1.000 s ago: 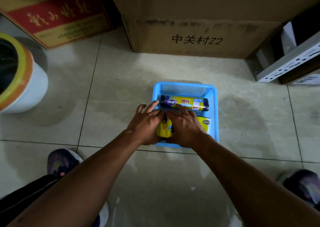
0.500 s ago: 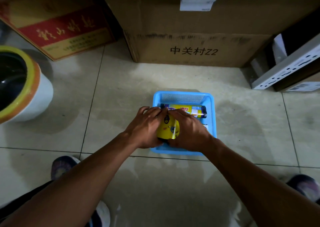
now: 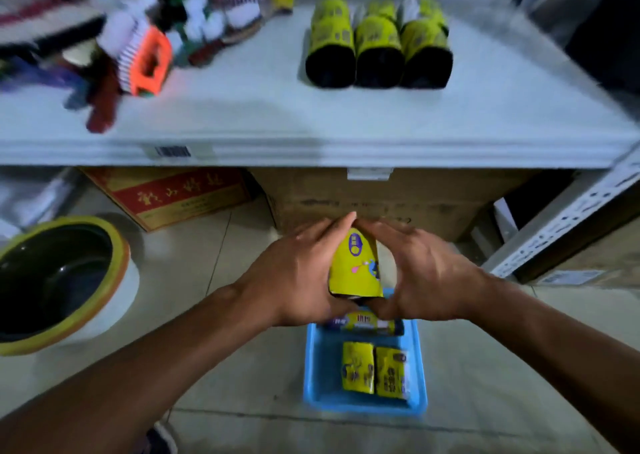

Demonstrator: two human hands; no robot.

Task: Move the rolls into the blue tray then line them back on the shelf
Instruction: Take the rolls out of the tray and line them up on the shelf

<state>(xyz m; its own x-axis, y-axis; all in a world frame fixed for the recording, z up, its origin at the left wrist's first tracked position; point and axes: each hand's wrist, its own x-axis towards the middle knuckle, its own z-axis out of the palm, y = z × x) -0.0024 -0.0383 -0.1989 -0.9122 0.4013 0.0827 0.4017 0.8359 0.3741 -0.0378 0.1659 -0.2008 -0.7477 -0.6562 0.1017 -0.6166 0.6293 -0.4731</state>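
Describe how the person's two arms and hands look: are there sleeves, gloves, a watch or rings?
Both forearms are bare up to the picture's edge: no sleeves show. The left hand and the right hand wear no gloves. No watch or bracelet shows on either wrist, and I see no rings, though the frame is somewhat blurred.

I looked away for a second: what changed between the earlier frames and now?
Both hands, left hand and right hand, have lifted one yellow roll up out of the blue tray toward the shelf. The view tilted up too. The tray stays on the floor with other rolls inside.
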